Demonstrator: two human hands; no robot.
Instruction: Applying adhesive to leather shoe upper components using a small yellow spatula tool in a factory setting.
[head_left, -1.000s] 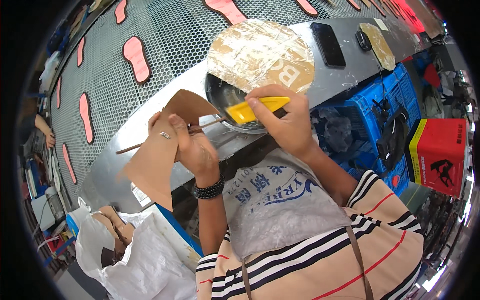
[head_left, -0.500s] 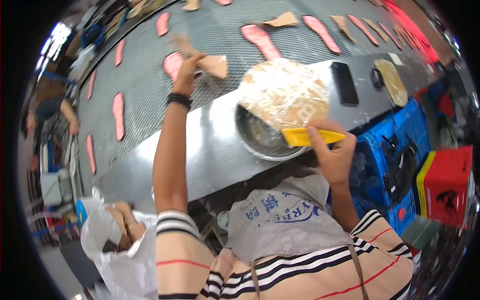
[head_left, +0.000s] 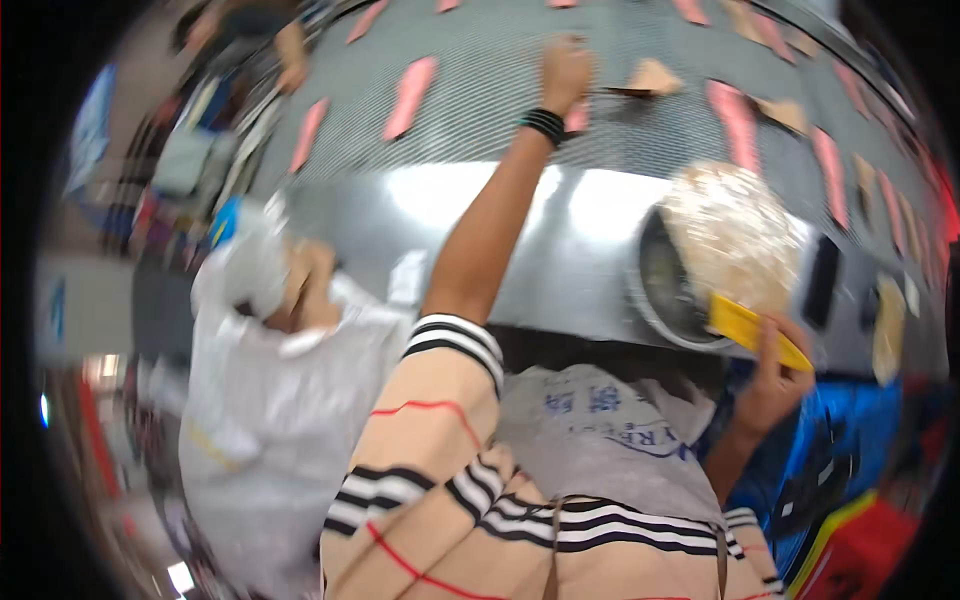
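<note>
My right hand (head_left: 768,392) grips a yellow plastic scraper (head_left: 755,332) at the near rim of a metal bowl (head_left: 650,285). Over the bowl's right side lies a tan sheet wrapped in clear film (head_left: 730,235). My left hand (head_left: 567,75) is stretched out over the grey mesh belt (head_left: 490,110); its fingers are blurred, so I cannot tell whether they hold anything. A pink insole (head_left: 577,117) is partly hidden under that hand. Just to its right, a folded tan piece (head_left: 655,78) rests on the belt.
More pink insoles (head_left: 411,97) and tan pieces (head_left: 780,113) lie along the belt. On the metal ledge (head_left: 440,260) are a black phone (head_left: 821,283) and a yellowish pad (head_left: 887,330). A white bag (head_left: 290,400) stands at left, a blue crate (head_left: 850,430) at right. Another person's arm (head_left: 291,55) shows at far left.
The view has swung left, so the belt and bowl appear farther right. My left hand has come away from the tan piece, which now lies to its right. The scraper remains in my right hand.
</note>
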